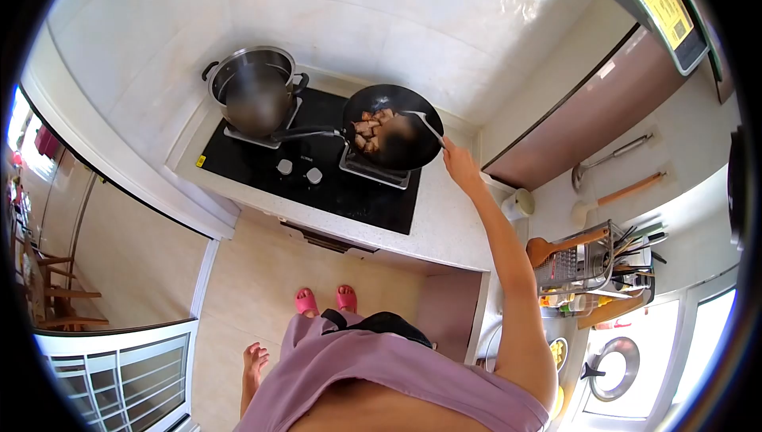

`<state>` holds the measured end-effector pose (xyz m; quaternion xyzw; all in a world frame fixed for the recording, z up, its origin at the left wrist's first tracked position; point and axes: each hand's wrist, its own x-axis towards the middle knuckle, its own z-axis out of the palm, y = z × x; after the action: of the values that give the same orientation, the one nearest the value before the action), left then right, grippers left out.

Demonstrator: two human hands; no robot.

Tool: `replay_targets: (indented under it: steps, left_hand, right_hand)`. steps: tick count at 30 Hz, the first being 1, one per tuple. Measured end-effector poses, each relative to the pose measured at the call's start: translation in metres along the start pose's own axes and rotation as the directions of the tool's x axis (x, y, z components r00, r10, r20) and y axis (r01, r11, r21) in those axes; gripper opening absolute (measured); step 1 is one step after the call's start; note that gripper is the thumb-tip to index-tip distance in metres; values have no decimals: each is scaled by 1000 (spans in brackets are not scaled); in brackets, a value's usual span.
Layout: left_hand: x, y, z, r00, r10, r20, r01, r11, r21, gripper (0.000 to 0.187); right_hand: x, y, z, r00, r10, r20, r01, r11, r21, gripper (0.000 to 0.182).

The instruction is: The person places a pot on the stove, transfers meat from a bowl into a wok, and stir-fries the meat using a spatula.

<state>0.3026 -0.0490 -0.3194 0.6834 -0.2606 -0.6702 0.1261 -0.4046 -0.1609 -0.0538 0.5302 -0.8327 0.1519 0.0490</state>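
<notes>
My right hand (458,160) is closed around the handle of a metal spatula (433,125) that reaches over the right rim of a black wok (406,97). Browned chunks of meat (368,130) lie in the wok's left half; a dark blur covers part of the middle, so the spatula's tip is hard to make out. The wok's long handle (305,133) points left over the hob. My left hand (254,360) hangs low beside my body, holding nothing, its fingers loosely apart.
A steel pot (252,55) with black side handles stands on the left burner. Two knobs (314,175) sit at the front of the black hob (361,198). Utensils hang on the right wall above a metal rack (591,269). A white-framed door (119,345) is at left.
</notes>
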Motion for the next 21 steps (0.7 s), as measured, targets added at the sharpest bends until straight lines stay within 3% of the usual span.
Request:
replay_targets:
  steps: [2, 4, 7, 9, 10, 11, 12, 14, 17, 19, 21]
  left_hand:
    - [-2, -4, -2, 1000, -4, 6, 4, 1000, 4, 38]
    - [-5, 0, 0, 1000, -2, 10, 2, 1000, 1, 38]
    - [-12, 3, 9, 999, 16, -28, -16, 1000, -24, 38]
    - [-16, 8, 12, 994, 36, 105, -41, 998, 48, 58]
    - [-13, 4, 12, 994, 28, 107, -34, 998, 52, 58]
    - [-6, -2, 14, 998, 20, 59, -20, 1000, 3, 48]
    - [-5, -2, 17, 1000, 13, 13, -12, 999, -47, 38]
    - [-3, -2, 21, 1000, 11, 15, -11, 999, -46, 38]
    - [-8, 6, 29, 1000, 28, 11, -28, 999, -43, 38]
    - [-5, 8, 29, 999, 44, 7, -44, 998, -37, 38]
    - [5, 12, 27, 999, 18, 27, -17, 999, -28, 39]
  right_hand:
    - [5, 5, 16, 1000, 4, -26, -2, 998, 69, 32]
    - [8, 3, 27, 991, -99, 93, 75, 970, 231, 32]
    - [2, 12, 23, 990, -129, 57, 105, 941, 322, 31]
    - [-8, 15, -2, 991, -109, 78, 80, 948, 307, 33]
    - [-13, 9, -21, 992, -93, 89, 63, 954, 293, 35]
    - [-16, 2, -37, 992, -88, 94, 57, 955, 291, 35]
    - [-19, -4, -52, 981, -9, 195, -53, 949, 310, 34]
    - [-21, -6, -58, 954, 68, 291, -163, 934, 317, 33]
    - [-21, -5, -37, 943, 8, 334, -119, 941, 315, 33]
    - [-18, -1, -16, 986, -112, 122, 78, 963, 256, 34]
    - [-9, 0, -3, 989, -111, 102, 83, 966, 245, 33]
